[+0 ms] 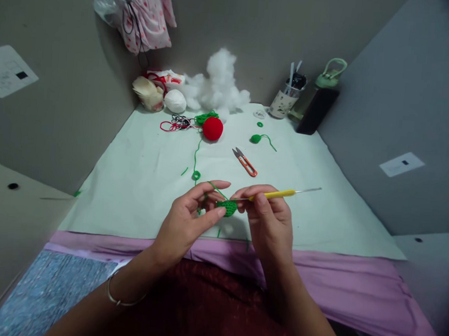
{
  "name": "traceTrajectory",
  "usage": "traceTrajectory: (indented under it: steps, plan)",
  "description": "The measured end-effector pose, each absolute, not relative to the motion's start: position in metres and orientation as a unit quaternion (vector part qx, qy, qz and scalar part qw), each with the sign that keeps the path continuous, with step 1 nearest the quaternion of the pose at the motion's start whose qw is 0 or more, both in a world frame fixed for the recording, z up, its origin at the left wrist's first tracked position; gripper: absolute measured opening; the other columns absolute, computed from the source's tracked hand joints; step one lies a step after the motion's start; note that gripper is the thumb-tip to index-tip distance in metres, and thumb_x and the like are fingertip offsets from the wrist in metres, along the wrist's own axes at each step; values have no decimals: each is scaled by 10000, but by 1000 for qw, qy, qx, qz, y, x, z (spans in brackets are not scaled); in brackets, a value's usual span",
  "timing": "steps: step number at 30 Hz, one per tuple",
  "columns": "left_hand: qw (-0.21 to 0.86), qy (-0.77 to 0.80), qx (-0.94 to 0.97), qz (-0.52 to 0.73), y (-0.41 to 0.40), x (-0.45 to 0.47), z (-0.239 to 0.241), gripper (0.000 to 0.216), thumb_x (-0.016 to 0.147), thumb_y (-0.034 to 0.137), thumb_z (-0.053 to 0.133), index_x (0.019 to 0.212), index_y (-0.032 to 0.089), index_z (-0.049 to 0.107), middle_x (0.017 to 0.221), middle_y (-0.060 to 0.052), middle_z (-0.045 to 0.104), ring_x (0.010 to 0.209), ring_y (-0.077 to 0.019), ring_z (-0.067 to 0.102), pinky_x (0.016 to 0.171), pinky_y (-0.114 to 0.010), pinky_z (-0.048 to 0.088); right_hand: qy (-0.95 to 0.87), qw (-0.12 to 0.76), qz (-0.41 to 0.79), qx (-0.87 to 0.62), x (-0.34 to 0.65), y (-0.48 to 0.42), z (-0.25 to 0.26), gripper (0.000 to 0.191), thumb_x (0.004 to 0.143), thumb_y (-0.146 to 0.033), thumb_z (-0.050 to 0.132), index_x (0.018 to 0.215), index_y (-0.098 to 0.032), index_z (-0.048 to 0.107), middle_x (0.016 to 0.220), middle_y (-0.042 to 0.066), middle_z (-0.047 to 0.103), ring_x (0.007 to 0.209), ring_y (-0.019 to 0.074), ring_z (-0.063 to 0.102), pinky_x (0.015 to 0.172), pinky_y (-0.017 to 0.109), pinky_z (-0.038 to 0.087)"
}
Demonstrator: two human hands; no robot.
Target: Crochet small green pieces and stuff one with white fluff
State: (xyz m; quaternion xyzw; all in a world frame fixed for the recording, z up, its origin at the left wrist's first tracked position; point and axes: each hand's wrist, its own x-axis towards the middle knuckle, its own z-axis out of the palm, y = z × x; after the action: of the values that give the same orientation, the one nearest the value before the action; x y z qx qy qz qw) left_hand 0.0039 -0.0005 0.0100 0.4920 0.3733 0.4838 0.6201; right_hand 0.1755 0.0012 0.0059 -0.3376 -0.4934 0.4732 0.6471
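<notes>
Green crochet piece [227, 207] sits between both hands, above the near edge of the table [321, 217]. Left hand [189, 219] has its grip clamped on the piece's left side, thumb and fingers pinching it, with green yarn [195, 158] running over the forefinger and off toward 12 o'clock. Right hand [269, 218] has its grip closed on a yellow-handled crochet hook [280, 194], whose metal shaft points out toward 2 o'clock while its working end meets the piece. Orange snips [245, 162] lie just beyond the hands at 12 o'clock. Farther off, a red crochet ball [212, 128] rests at 11 o'clock, with a small green crochet bit [255, 138] to its right. White stuffing [219, 85] is heaped against the far wall.
</notes>
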Motion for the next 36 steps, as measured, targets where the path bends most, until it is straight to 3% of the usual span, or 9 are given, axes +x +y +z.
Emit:
traceTrajectory:
  steps: [9, 12, 16, 20, 23, 27, 29, 33, 36]
  plan:
    - [570, 406, 522, 488, 0, 2, 18, 342, 862, 179, 740, 1189, 279, 741, 896, 10, 642, 792, -119, 542, 810, -276, 459, -559, 620, 435, -337, 182, -2, 13, 183, 1049, -287, 554, 976, -219, 708, 888, 35, 766, 773, 155, 699, 710, 313, 567]
    - [537, 417, 539, 497, -2, 3, 17, 330, 855, 158, 739, 1164, 275, 743, 874, 15, 634, 784, -121, 531, 820, -278, 461, -649, 589, 325, -355, 184, -6, 15, 192, 1056, -207, 513, 1055, -222, 704, 960, 49, 766, 839, 166, 716, 761, 338, 592]
    - [504, 427, 525, 537, -4, 9, 14, 395, 832, 160, 781, 1210, 266, 729, 902, 4, 661, 822, -129, 555, 854, -282, 466, -777, 527, 74, -336, 181, -11, 12, 221, 1002, -111, 574, 1149, -219, 698, 1026, 73, 772, 931, 190, 724, 798, 355, 605]
    - [661, 360, 410, 516, 0, 9, 14, 527, 816, 251, 832, 1322, 259, 684, 871, 4, 650, 798, -117, 563, 788, -250, 471, -791, 492, -87, -352, 177, -12, 3, 353, 926, -63, 677, 1203, -275, 732, 1124, 73, 763, 989, 208, 727, 795, 351, 618]
    - [775, 308, 309, 458, 5, 5, 16, 529, 796, 291, 853, 1296, 200, 706, 828, 4, 625, 711, -81, 527, 693, -205, 440, -742, 568, 35, -354, 177, -9, 3, 282, 974, -110, 615, 1161, -272, 750, 1030, 57, 764, 899, 197, 714, 752, 359, 606]
    - [758, 308, 299, 491, 7, 2, 20, 478, 778, 231, 862, 1240, 202, 741, 867, 3, 620, 758, -77, 541, 704, -184, 434, -604, 657, 277, -357, 175, -2, 8, 205, 1025, -219, 557, 987, -244, 757, 866, 41, 726, 700, 163, 639, 613, 327, 547]
    - [739, 309, 334, 497, 5, 4, 20, 486, 779, 220, 856, 1252, 229, 743, 885, 3, 627, 801, -95, 556, 759, -204, 458, -588, 647, 331, -354, 173, -1, 9, 183, 1015, -263, 593, 958, -249, 766, 892, 48, 734, 762, 177, 662, 635, 330, 552]
    - [690, 333, 400, 503, 2, 9, 17, 452, 813, 242, 835, 1257, 256, 747, 917, -7, 652, 870, -130, 575, 853, -252, 479, -637, 606, 302, -368, 170, -5, 6, 199, 1007, -223, 609, 1067, -294, 785, 973, 48, 766, 926, 214, 703, 764, 384, 579]
    - [685, 338, 385, 518, 2, 11, 13, 485, 817, 239, 840, 1288, 275, 731, 918, 0, 668, 876, -126, 584, 865, -249, 477, -697, 585, 169, -379, 169, -11, 3, 324, 963, -131, 652, 1183, -339, 771, 1043, 48, 773, 929, 213, 702, 793, 397, 575]
